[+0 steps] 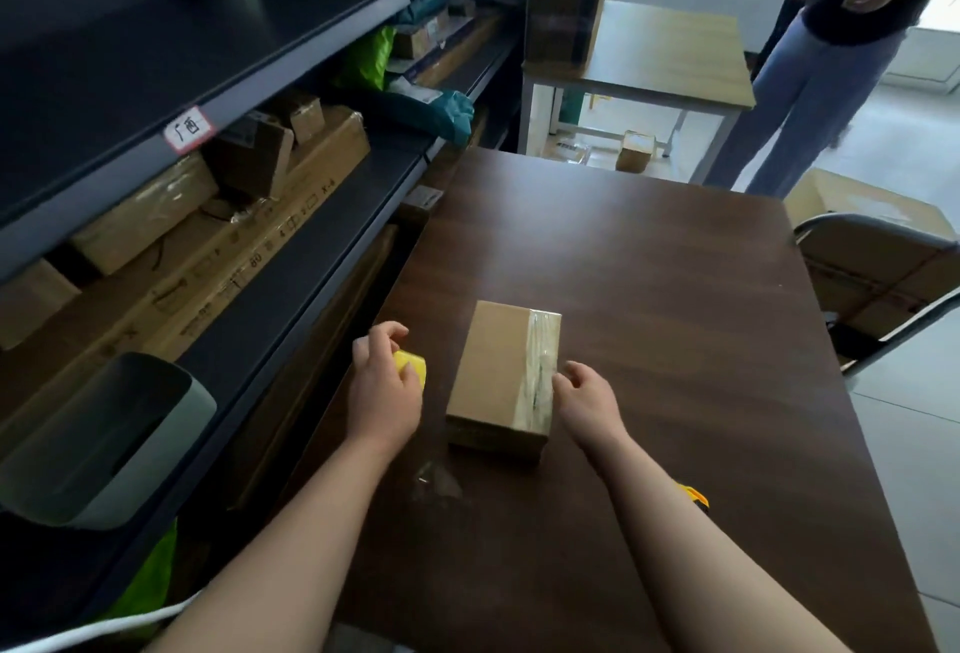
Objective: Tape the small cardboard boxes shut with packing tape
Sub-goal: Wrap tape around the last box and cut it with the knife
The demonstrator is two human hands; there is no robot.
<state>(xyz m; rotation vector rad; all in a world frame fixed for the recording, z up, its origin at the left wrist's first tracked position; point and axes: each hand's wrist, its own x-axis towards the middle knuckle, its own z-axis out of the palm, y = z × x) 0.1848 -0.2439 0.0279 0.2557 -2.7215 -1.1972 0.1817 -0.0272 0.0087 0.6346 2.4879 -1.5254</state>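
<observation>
From the head camera I see one box [498, 377] lying on the dark table [649, 288], near its left edge, with a strip of clear tape [540, 371] running along its right top edge. My left hand [382, 387] is just left of the box, fingers clenched over a yellow object [413, 366]. My right hand [587, 400] is at the box's right side, fingers loosely curled and fingertips on the tape; I cannot tell whether it pinches anything. A scrap of clear film [434, 478] lies near the box's near end. On the shelf [270, 59] at left, a white label [189, 130] bears handwritten characters, and a long carton [249, 257] reads "X-4" and "80".
</observation>
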